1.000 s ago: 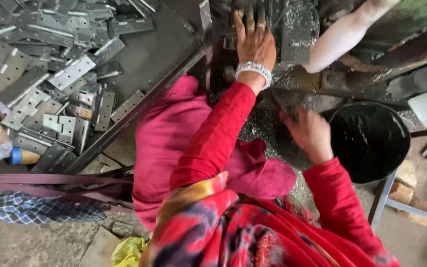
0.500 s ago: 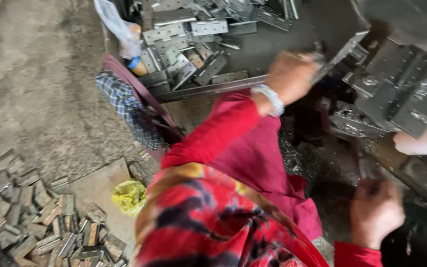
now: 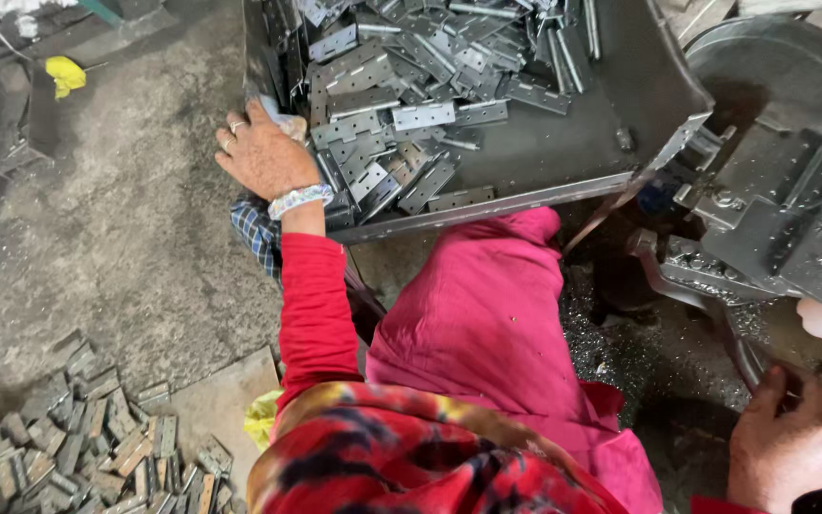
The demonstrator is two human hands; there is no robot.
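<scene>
The left hand (image 3: pixel 264 152) reaches out to the near corner of a metal tray (image 3: pixel 563 162), its fingers curled over the edge there. Something pale shows just past the knuckles, but whether the hand has closed on a plate or only rests on the rim cannot be told from this angle. A beaded bracelet (image 3: pixel 299 200) sits on the wrist, above a red sleeve (image 3: pixel 314 305). Just beyond the fingers lies a heap of grey hinge plates (image 3: pixel 401 105), flat pieces with punched holes, piled loosely across the tray. A bit of checked cloth (image 3: pixel 254 233) hangs below the wrist.

The right hand (image 3: pixel 792 452) is low at the far side, well apart from the tray, fingers wrapped around a dark curved metal bar (image 3: pixel 715 314) of the press machine (image 3: pixel 773 209). Behind the left arm, on the floor, lies another pile of plates (image 3: pixel 59 438).
</scene>
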